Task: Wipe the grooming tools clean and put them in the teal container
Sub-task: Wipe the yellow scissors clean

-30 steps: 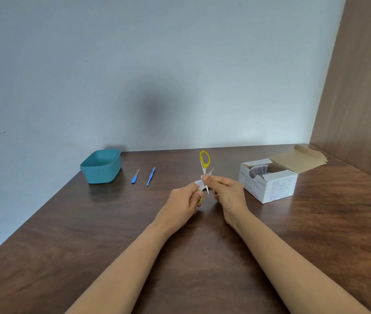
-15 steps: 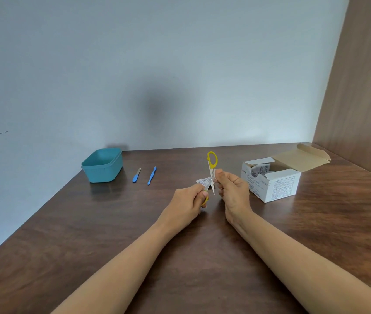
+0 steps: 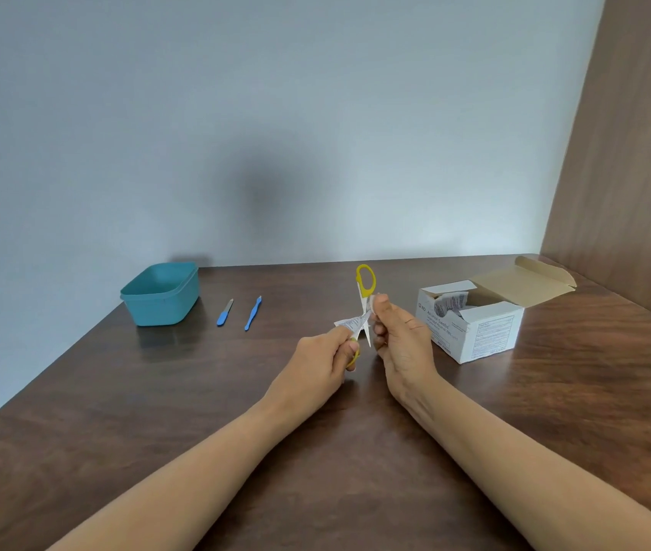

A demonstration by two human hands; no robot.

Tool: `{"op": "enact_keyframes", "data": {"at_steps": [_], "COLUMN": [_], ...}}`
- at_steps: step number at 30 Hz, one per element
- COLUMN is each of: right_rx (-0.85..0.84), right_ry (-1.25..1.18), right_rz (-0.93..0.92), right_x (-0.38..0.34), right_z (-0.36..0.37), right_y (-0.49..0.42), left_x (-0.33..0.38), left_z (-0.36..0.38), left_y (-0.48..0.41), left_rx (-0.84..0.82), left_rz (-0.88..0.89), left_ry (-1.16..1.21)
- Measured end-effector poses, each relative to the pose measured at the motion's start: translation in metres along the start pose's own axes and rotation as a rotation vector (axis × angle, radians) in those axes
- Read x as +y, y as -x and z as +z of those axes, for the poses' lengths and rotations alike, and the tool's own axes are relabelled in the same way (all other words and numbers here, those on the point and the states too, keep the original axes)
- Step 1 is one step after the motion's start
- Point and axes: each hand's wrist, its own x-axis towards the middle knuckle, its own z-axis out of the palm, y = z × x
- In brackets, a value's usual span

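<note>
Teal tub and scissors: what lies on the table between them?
A blue nail file and another thin blue tool, side by side; head view.

Head-worn view, forward and down — table (image 3: 156, 451) near (wall behind)

Plain room: wooden table (image 3: 156, 431) set against pale wall (image 3: 276, 113) and wood panel (image 3: 634, 153).

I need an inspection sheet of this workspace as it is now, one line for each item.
Surface: brown wooden table, glossy.
Job's things: teal container at far left; short blue tool and long blue tool lie beside it; yellow scissors held open.
Clutter: open swab box at right; printed wrapper at the scissors.
Hands: left hand grips the lower scissor handle; right hand pinches a white wipe on a blade.
Cables: nothing seen.
Surroundings: pale wall; wood panel at right.
</note>
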Motion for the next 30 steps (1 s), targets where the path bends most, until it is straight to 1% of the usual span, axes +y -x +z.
{"op": "enact_keyframes", "data": {"at_steps": [4,7,11,13,16,20,26,30], "right_rx": [-0.058,-0.085,0.044,0.053,-0.03,-0.157,-0.206,-0.229], "right_ry": [-0.073,-0.081,-0.097,-0.073,0.062,0.201,0.233,0.257], "right_rz": [0.007,0.016,0.079,0.096,0.098,0.085,0.07,0.028], "right_x": [0.001,-0.0015,-0.0051,-0.0052,-0.0033,-0.0027,-0.0013,-0.0014], "right_z": [-0.0002,-0.001,-0.0019,-0.0022,-0.0027,-0.0019,-0.0018,-0.0014], "right_y": [-0.0039,-0.0043,-0.0035,-0.003,-0.002,0.0019,0.0024,0.0034], "left_x": [-0.0006,-0.0026,-0.0023,-0.0022,-0.0014,-0.0006,-0.0022,0.0], "left_z": [-0.0002,0.0001,-0.0002,-0.0014,-0.003,-0.0034,-0.0028,-0.0041], "left_y": [0.0012,0.0026,0.0038,0.0037,0.0042,0.0043,0.0041,0.0038], "left_rx": [0.043,0.092,0.147,0.188,0.223,0.221,0.204,0.165], "left_rz": [-0.011,-0.032,-0.053,-0.077,-0.112,-0.118,-0.134,-0.107], "left_ry": [-0.012,-0.052,-0.043,-0.028,0.006,0.009,0.004,0.005]}}
